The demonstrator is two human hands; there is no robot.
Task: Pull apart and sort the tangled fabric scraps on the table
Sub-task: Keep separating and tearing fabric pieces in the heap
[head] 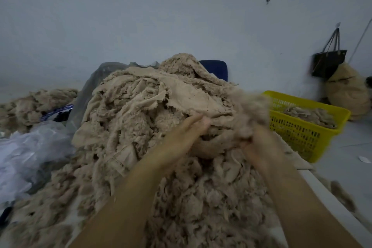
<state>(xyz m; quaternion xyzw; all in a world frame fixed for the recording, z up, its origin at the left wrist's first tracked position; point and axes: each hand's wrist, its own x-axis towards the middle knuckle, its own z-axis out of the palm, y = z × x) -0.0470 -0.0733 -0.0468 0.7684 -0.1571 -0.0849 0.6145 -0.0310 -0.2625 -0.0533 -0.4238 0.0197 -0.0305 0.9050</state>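
Scraps [153,110] of beige fleecy cloth are heaped high across the table [330,197], from the near edge up to the wall, so the person works from the near right slope where the pile is within reach. The left hand [187,133] is pressed into the heap with its fingers curled over a fold, probably to hold the mass down while the other hand pulls. The right hand [259,147] is blurred; it seems to be clenched on a fluffy clump [251,104] that stands up above it, though the fingers themselves cannot be made out clearly. That clump is lifted toward the yellow basket [302,131], which sits just beside the pile on the right and already holds some similar scraps, so it looks like the place for sorted pieces. A second, lower heap [34,102] lies well apart on the left, perhaps another sort. Clear plastic bags [30,151] lie at the left of the pile, likely the wrapping the scraps came in. A dark bag [328,62] hangs on the wall, out of the way. Most of the pile is still tangled, so the sorting seems far from finished.
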